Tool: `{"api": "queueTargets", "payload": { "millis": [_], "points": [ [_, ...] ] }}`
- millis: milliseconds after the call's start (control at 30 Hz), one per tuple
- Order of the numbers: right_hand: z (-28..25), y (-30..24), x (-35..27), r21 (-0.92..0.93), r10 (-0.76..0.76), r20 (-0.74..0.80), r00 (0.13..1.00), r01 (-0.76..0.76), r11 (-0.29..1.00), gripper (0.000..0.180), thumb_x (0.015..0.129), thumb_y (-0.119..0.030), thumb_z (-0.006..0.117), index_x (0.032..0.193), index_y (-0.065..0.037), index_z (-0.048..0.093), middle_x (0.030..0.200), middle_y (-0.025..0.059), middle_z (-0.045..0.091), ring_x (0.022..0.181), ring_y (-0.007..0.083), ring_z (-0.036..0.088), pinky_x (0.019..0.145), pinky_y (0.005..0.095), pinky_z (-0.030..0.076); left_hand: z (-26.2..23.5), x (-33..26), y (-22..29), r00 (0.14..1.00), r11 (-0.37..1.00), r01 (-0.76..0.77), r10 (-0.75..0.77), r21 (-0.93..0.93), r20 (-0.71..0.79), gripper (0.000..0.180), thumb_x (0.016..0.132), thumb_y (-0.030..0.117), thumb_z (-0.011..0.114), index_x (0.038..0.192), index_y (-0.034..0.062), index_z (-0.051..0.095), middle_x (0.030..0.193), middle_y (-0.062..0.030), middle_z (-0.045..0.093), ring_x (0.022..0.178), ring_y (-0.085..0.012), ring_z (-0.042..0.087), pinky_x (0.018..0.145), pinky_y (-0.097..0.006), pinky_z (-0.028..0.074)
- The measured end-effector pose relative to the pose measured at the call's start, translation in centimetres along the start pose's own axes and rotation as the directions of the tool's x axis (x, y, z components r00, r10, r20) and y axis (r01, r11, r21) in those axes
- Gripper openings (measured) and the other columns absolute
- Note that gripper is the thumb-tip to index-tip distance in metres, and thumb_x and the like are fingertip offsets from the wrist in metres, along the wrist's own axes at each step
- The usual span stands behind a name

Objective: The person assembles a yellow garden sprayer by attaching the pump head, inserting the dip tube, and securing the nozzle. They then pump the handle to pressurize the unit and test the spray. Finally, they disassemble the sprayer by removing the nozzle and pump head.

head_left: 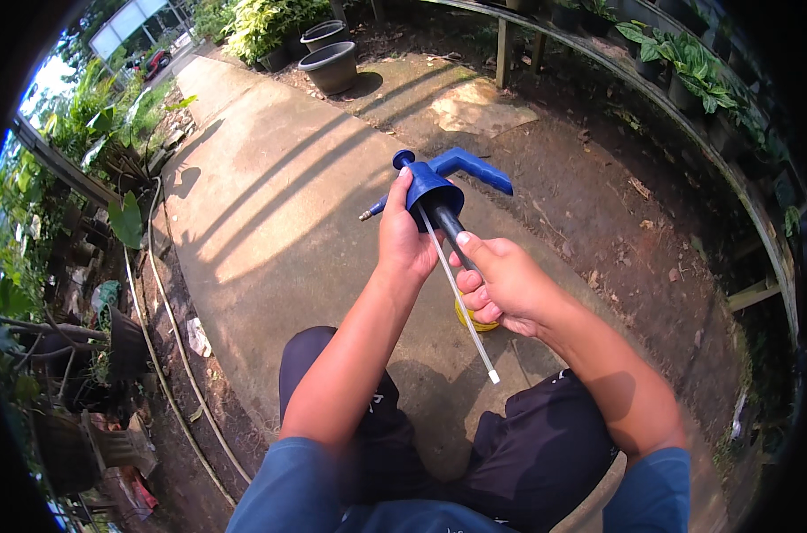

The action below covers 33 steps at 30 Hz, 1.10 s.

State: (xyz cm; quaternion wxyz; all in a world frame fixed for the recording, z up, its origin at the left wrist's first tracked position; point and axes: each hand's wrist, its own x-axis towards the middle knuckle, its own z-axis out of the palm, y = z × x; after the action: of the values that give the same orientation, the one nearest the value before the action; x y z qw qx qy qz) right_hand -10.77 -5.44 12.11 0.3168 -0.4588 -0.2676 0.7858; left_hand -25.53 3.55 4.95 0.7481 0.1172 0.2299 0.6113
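Head view, left fingers (398,194) clamping blue cap (435,187), right fingers (468,281) clamping tube (449,226), part-hiding yellow object (485,327), pot (330,71) beyond

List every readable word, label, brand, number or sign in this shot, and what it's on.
Nothing legible anywhere.
Blue pump head in the left hand: no lettering I can make out.
Black tube in the right hand: none visible.
Trousers: white marks, too small to read.
White board, upper left: no words discernible.
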Motion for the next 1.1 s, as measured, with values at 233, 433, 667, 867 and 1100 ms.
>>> {"api": "queueTargets", "payload": {
  "millis": [233,433,667,867,1100],
  "points": [
    [-0.4,1.5,1.0,-0.737,-0.377,-0.058,0.924,0.216,0.641,0.036,0.111,-0.040,0.047,0.102,-0.004,0.048,0.064,0.0049,0.054,0.044,0.0164,0.051,0.039,0.0333,0.040,2.0,-1.2,0.1,0.973,0.941,-0.179,0.213,0.286,-0.093,0.038,0.101,0.034,0.066,0.118,0.0023,0.057,0.099,-0.0128,0.068,0.087,-0.0220,0.070,0.075,-0.039,0.059],
    [-0.5,2.9,2.4,-0.991,-0.739,0.100,0.666,0.135,-0.012,0.042,0.109,-0.040,0.048,0.104,0.001,0.053,0.070,0.0246,0.067,0.060,0.0426,0.066,0.051,0.0504,0.052,2.3,-1.0,0.5,0.887,0.862,-0.363,0.436,0.354,-0.152,0.018,0.101,0.023,0.069,0.104,0.0064,0.065,0.092,-0.0002,0.066,0.078,-0.0086,0.062,0.072,-0.028,0.054],
    [-2.8,-0.6,0.9,0.072,0.075,0.369,0.926,-0.109,0.991,0.051,0.109,-0.054,0.043,0.105,-0.005,0.055,0.061,-0.0001,0.042,0.044,0.0074,0.038,0.036,0.0241,0.037,2.0,-2.0,0.7,0.956,0.962,-0.265,0.254,0.064,0.147,0.047,0.103,0.041,0.062,0.129,0.0035,0.052,0.109,-0.0171,0.068,0.100,-0.0232,0.068,0.088,-0.039,0.055],
    [-2.3,-0.1,0.9,-0.580,-0.214,0.063,0.975,0.210,0.787,0.044,0.107,-0.045,0.053,0.099,-0.002,0.054,0.059,0.0071,0.054,0.045,0.0193,0.054,0.039,0.0338,0.042,2.2,-2.1,0.0,0.942,0.912,-0.328,0.336,0.246,0.013,0.046,0.103,0.042,0.062,0.126,0.0023,0.054,0.109,-0.0149,0.068,0.099,-0.0238,0.068,0.091,-0.040,0.055],
    [0.1,1.6,-0.2,-0.997,-0.735,0.058,0.676,0.082,-0.004,0.044,0.108,-0.040,0.051,0.096,0.001,0.061,0.067,0.0168,0.067,0.059,0.0318,0.068,0.052,0.0412,0.052,1.9,-1.3,0.1,0.914,0.909,-0.318,0.370,0.271,-0.169,0.040,0.101,0.043,0.064,0.119,0.0077,0.058,0.101,-0.0086,0.067,0.091,-0.0213,0.068,0.080,-0.038,0.052]
  ]
}}
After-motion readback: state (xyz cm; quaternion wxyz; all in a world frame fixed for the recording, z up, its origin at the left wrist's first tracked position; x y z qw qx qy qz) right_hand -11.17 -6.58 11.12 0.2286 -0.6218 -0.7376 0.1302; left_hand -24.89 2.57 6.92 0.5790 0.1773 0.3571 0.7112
